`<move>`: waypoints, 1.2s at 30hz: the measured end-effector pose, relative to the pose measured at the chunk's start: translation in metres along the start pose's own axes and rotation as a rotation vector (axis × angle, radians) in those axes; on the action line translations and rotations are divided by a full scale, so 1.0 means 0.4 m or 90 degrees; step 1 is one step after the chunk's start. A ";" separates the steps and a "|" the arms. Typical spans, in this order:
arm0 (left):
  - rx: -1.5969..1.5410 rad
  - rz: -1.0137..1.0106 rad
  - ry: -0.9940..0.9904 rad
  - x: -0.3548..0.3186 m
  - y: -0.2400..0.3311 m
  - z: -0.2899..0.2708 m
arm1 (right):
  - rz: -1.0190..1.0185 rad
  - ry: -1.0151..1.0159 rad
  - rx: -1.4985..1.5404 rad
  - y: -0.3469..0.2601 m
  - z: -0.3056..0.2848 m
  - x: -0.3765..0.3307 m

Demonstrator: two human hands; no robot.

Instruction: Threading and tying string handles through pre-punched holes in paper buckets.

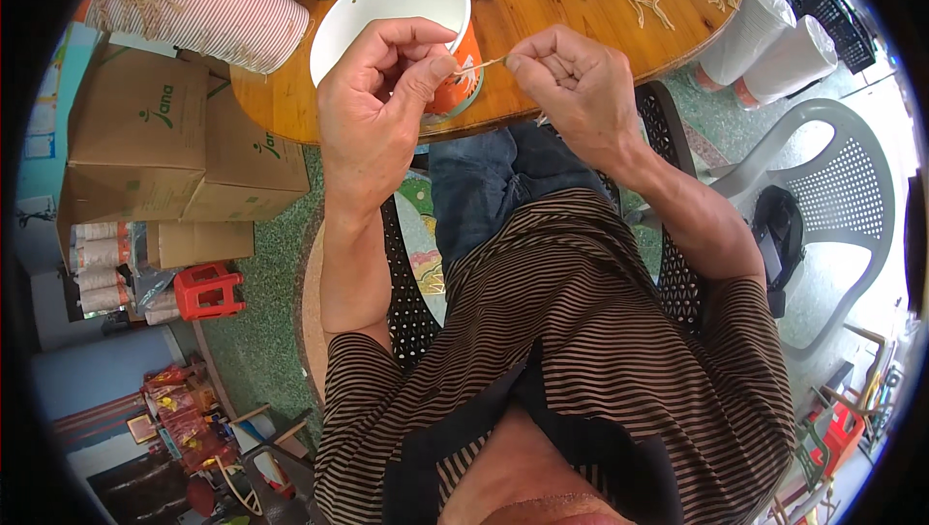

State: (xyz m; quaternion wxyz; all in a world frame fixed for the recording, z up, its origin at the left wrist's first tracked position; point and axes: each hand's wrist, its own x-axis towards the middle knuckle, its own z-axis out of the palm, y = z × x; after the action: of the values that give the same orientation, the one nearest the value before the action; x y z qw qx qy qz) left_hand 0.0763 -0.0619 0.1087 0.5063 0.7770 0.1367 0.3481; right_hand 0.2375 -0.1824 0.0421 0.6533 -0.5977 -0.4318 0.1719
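Both hands pinched one short twine piece (481, 64) taut: left hand (382, 90) and right hand (571, 80) closed fingertips on opposite ends, over paper cup (387, 2).

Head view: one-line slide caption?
Both hands, left hand and right hand, pinch a short twine piece beside an orange paper cup.

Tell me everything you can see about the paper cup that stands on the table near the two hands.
The paper cup is white inside and orange outside with a pale pattern, and looks like thin card with a rolled rim. It appears empty and stands near the edge of the round wooden table, leaning toward the camera. The left hand covers its lower part. A short thin string, pinched between the left hand and the right hand, runs out from its side.
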 end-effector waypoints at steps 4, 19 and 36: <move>0.020 0.000 -0.019 -0.003 0.008 0.004 | -0.005 0.014 -0.009 -0.014 -0.013 0.003; 0.221 0.143 -0.026 0.007 -0.004 0.048 | -0.005 -0.057 0.097 -0.028 -0.032 0.002; 0.502 0.371 -0.035 0.028 -0.011 0.022 | 0.042 -0.138 0.141 -0.018 -0.047 0.031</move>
State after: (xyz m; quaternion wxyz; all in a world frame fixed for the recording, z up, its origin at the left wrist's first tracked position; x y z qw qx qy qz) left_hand 0.0908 -0.0596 0.1072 0.0582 0.9245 0.0213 0.3761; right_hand 0.2569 -0.1867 0.0548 0.6589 -0.5136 -0.4584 0.3031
